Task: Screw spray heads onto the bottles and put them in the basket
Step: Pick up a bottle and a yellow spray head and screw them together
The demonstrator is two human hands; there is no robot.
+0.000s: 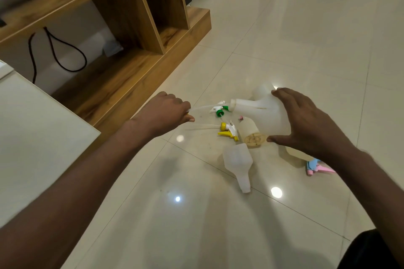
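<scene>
Above the floor, right hand [306,124] grips bottle [260,111].

No text, label or number is legible on anything here.

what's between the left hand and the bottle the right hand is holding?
Head view: the green spray head lies between the left hand and the held bottle, its dip tube running to the left hand.

White bottle [262,113] tilted above scattered spray heads [228,131].
</scene>
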